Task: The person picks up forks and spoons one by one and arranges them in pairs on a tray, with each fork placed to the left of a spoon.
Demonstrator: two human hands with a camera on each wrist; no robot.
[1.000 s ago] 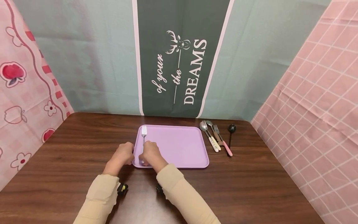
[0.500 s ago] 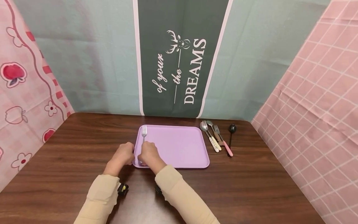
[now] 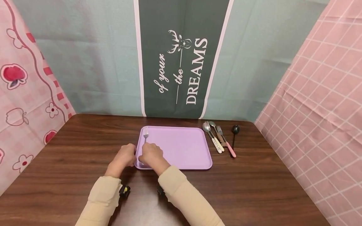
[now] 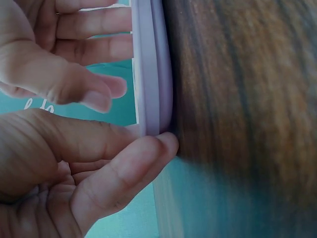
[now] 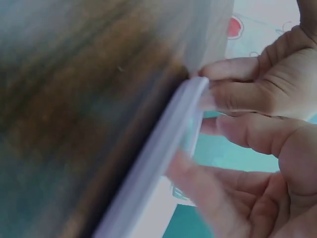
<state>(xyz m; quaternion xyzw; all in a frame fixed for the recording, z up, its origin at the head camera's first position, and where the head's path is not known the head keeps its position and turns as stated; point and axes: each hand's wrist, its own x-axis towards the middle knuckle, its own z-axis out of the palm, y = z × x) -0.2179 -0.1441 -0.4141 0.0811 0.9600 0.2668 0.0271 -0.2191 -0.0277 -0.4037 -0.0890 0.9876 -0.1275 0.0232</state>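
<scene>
A purple tray (image 3: pixel 181 147) lies on the table, and a silver fork (image 3: pixel 145 136) lies lengthwise along its left side, tines toward the wall. At the tray's near-left corner my left hand (image 3: pixel 124 155) pinches the rim between thumb and index finger, plain in the left wrist view. My right hand (image 3: pixel 151 153) is over the handle end of the fork, which it mostly hides. The left wrist view shows the right thumb (image 4: pixel 96 99) and index fingertip apart, with no handle between them; the other fingers reach straight to the tray edge.
Right of the tray, several spoons and forks lie together, among them a white-handled spoon (image 3: pixel 216 145) and a pink-handled fork (image 3: pixel 230 150). A black spoon (image 3: pixel 235 130) lies beyond them. Printed cloths hang behind and at both sides of the wooden table (image 3: pixel 254 188).
My right hand shifts slightly left and then back right over the fork's handle. The left hand stays at the tray corner, and the fork and tray keep their places.
</scene>
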